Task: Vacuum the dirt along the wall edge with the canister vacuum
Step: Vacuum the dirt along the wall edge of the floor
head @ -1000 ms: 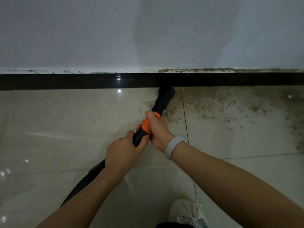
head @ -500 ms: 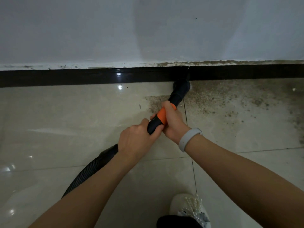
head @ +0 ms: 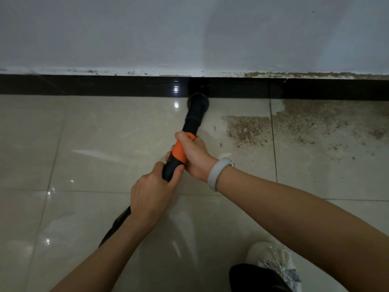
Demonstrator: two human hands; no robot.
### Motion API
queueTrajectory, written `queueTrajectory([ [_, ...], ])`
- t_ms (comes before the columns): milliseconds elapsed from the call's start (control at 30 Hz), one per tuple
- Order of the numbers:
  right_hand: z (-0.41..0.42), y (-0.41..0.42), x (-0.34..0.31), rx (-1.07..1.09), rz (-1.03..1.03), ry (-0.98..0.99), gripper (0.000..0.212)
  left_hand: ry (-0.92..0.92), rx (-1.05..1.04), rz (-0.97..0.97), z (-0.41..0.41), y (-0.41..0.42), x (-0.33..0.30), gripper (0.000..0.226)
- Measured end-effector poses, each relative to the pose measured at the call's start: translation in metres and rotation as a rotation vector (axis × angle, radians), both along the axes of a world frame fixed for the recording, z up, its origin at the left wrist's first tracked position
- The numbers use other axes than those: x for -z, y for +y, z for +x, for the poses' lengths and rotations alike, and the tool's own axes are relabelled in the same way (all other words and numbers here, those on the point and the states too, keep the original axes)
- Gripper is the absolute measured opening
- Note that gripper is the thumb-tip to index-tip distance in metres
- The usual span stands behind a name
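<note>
Both my left hand [head: 150,193] and right hand [head: 194,158] clamp the vacuum nozzle [head: 196,108]; dirt [head: 294,125] lies right of them; rushing sideways could scatter it, or knock the baseboard [head: 84,85] ahead.

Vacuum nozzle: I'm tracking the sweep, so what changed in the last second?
The vacuum nozzle swept right into the dirt, then back left onto clean tile beside the baseboard. The left hand and right hand kept gripping the orange-and-black handle throughout.
</note>
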State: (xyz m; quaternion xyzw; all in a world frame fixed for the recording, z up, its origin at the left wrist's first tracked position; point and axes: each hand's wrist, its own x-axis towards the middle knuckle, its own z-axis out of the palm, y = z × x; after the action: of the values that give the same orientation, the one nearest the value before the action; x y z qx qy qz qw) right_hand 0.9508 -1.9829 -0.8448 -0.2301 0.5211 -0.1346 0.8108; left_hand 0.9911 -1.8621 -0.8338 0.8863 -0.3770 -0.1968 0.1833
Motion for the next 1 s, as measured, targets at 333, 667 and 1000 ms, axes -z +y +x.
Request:
queueTrajectory([
  [333, 0.032, 0.028, -0.007, -0.151, 0.0, -0.008, 0.021, 0.193, -0.196, -0.017, 0.027, 0.034, -0.002, 0.045],
  [667, -0.009, 0.016, -0.007, 0.001, -0.029, 0.119, 0.017, 0.41, -0.087, -0.002, 0.007, 0.016, -0.003, 0.053],
  [1000, -0.049, -0.007, -0.005, 0.145, -0.061, 0.182, 0.016, 0.494, 0.048, 0.019, -0.018, -0.017, -0.001, 0.046],
])
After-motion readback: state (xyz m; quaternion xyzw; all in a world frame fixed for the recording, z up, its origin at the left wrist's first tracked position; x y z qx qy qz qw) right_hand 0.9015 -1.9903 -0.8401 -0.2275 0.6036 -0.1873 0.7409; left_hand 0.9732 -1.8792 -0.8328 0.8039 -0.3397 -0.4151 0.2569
